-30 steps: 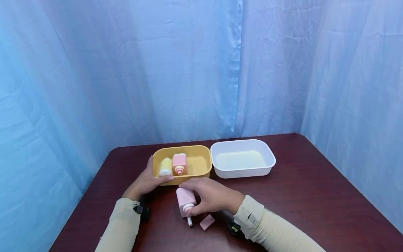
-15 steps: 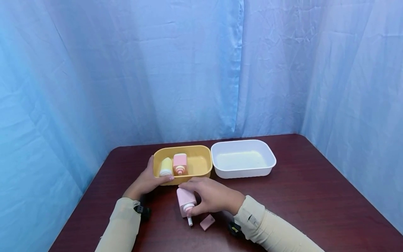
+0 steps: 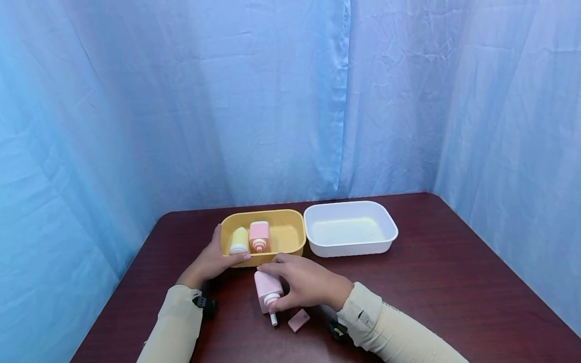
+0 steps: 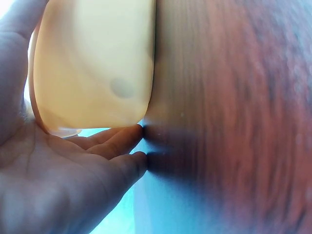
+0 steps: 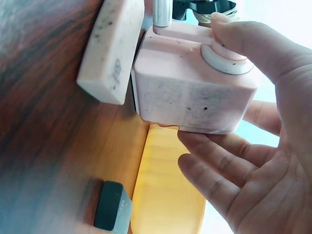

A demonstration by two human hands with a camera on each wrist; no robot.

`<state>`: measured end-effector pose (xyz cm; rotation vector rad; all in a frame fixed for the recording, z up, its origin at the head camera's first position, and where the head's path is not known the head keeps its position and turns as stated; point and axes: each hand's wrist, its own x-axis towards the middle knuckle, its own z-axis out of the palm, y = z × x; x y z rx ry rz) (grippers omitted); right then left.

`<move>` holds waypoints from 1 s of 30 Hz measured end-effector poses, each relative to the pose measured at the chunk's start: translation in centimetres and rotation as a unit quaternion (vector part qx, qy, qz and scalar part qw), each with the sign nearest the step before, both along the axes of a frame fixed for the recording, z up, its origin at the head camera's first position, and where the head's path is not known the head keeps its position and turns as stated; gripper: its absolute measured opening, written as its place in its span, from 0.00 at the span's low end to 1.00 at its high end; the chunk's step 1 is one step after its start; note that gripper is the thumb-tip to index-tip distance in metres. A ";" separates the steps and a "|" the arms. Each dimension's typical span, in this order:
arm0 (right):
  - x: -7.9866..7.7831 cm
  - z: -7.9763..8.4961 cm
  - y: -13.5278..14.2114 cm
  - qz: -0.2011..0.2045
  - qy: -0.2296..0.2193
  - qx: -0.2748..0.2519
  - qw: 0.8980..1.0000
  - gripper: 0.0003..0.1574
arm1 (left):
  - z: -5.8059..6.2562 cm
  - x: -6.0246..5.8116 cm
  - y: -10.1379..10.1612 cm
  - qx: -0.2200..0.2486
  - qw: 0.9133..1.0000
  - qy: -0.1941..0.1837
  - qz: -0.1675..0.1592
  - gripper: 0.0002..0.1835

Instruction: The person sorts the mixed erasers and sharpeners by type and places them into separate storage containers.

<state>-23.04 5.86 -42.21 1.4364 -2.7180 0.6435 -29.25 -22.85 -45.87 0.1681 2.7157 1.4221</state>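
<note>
My left hand [image 3: 219, 257] holds the left front corner of a yellow bin [image 3: 290, 252], thumb along the front rim and fingers at the left end. Inside the bin lie a yellow bottle-shaped piece [image 3: 239, 238] with a white end and a pink one [image 3: 259, 231] with a stepped end. In front of the bin, my right hand [image 3: 308, 282] grips a speckled pink pump bottle [image 5: 190, 97], its thumb by the white collar and its fingertips at the far end. The bottle lies on its side, its silver-tipped spout towards me.
A small pink block [image 3: 298, 320] lies beside the spout. To the bin's right stands a white bin [image 3: 349, 249]. The right wrist view shows a small dark green block [image 5: 113, 207] near the yellow bin. Blue curtains [image 3: 272, 101] surround the dark red table [image 3: 436, 272].
</note>
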 end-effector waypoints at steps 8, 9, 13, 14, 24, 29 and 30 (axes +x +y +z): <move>0.4 -0.2 -0.1 -0.015 0.009 0.014 1.000 0.48 | -0.3 0.3 -0.1 -0.005 1.000 -0.011 0.006 0.69; 0.5 -0.2 -0.1 -0.018 0.014 0.016 1.000 0.49 | -0.3 0.3 -0.1 -0.006 1.000 -0.011 0.005 0.69; 0.7 0.0 -0.3 -0.032 0.041 0.031 0.998 0.47 | -0.2 0.3 -0.1 -0.003 1.000 -0.006 0.005 0.69; 0.8 0.1 -0.3 -0.034 0.049 0.034 0.998 0.46 | -0.2 0.3 -0.1 -0.002 1.000 -0.004 0.003 0.68; 0.8 0.4 -0.4 -0.045 0.090 0.051 0.994 0.42 | -0.3 0.0 -0.2 0.003 1.000 0.001 -0.002 0.67; 0.8 0.5 -0.3 -0.039 0.099 0.033 0.994 0.42 | -0.2 0.0 -0.1 0.006 1.000 0.004 -0.006 0.66; 0.8 0.5 -0.3 -0.037 0.099 0.028 0.994 0.42 | -0.2 -0.1 -0.1 0.005 1.000 0.004 -0.005 0.66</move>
